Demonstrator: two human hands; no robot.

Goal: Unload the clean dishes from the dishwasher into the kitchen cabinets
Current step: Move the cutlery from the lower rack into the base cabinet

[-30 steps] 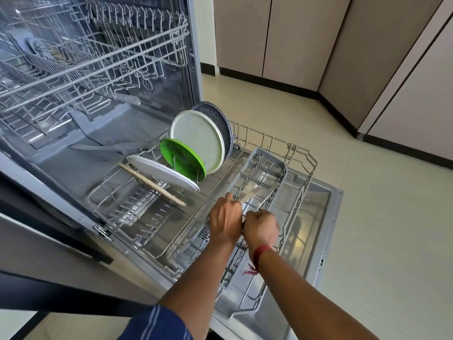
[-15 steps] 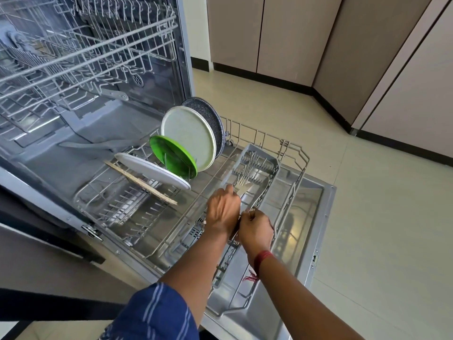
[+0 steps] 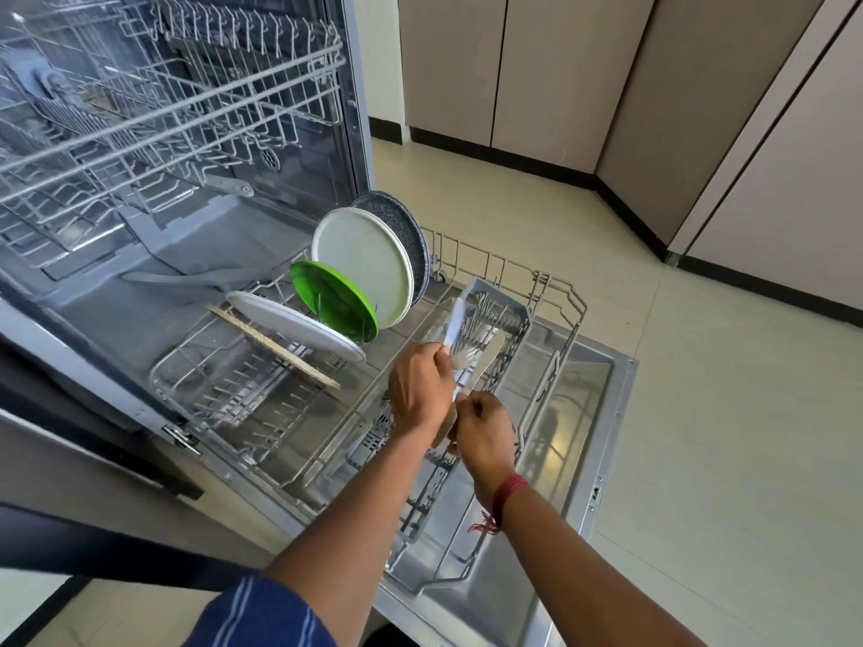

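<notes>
The dishwasher's lower rack (image 3: 567, 301) is pulled out over the open door (image 3: 593, 413). A grey cutlery basket (image 3: 506, 315) sits in it. My left hand (image 3: 420, 389) grips a bundle of metal cutlery (image 3: 467, 354) above the basket, its tips blurred. My right hand (image 3: 483, 429) pinches the lower end of one of those pieces, right beside the left hand. Standing in the rack are a dark speckled plate (image 3: 406, 226), a pale plate (image 3: 362, 263), a green plate (image 3: 331, 298), a tilted white plate (image 3: 294, 324) and a wooden board (image 3: 275, 347).
The upper rack (image 3: 163, 109) is bare wire and pushed inside the tub. Tall beige cabinet doors (image 3: 551, 67) line the far wall and the right side above pale floor tiles (image 3: 728, 413). A dark counter edge (image 3: 93, 548) runs along the lower left.
Both hands have lifted slightly with the cutlery; the left now holds several pieces fanned upward, and one long utensil sticks up blurred above the basket.
</notes>
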